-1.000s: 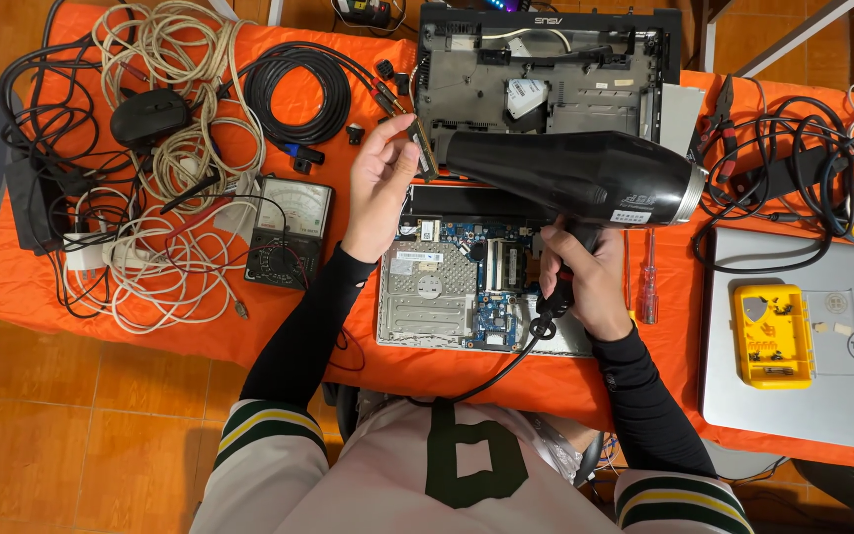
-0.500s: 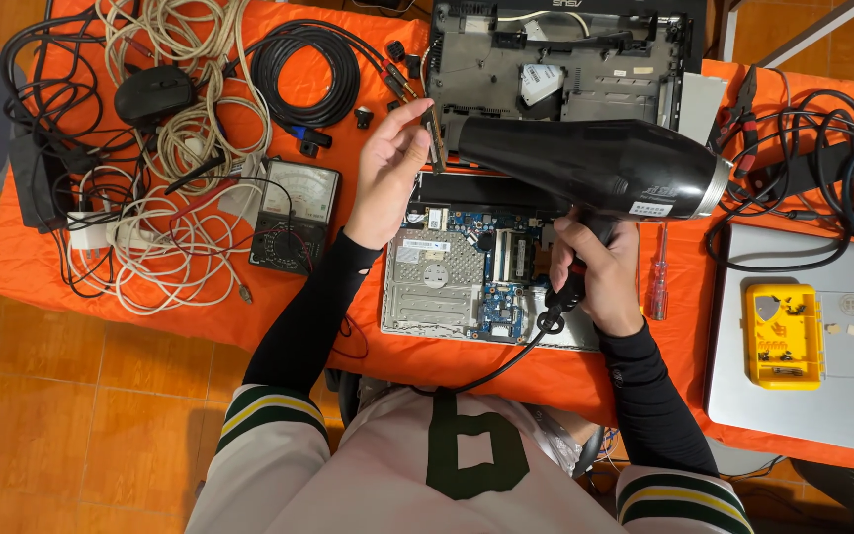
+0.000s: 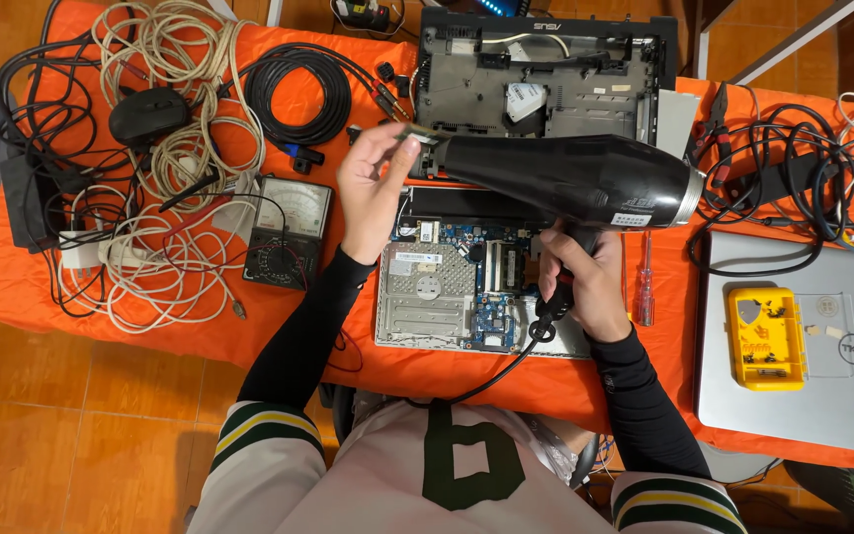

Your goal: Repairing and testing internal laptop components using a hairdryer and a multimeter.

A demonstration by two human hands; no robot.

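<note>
While my right hand (image 3: pixel 585 287) is closed around the grip of the black dryer (image 3: pixel 570 178), I see its cord (image 3: pixel 491 366) drop from under my fist toward my chest, crossing the near edge of the orange cloth (image 3: pixel 150 316). Just beyond that edge lies the opened board (image 3: pixel 467 292), bare circuitry up, right below the dryer's barrel. The barrel lies level, nozzle pointing left, wide end to the right.

My left hand (image 3: pixel 373 188) is raised over the board's upper left corner, fingers pinched on a small thin strip (image 3: pixel 417 135) held right at the nozzle's mouth; I cannot tell what the strip is. Left of that wrist sits a meter (image 3: pixel 287 232), beside a heap of pale cables (image 3: pixel 165 247). To my right a red screwdriver (image 3: pixel 644 282) lies beside my fist, then a silver laptop (image 3: pixel 793 396) carrying a yellow case (image 3: pixel 765 338).

Farther off, a black coil (image 3: pixel 298 94) lies on the cloth, and the laptop shell (image 3: pixel 546 74) stands open behind the dryer.
</note>
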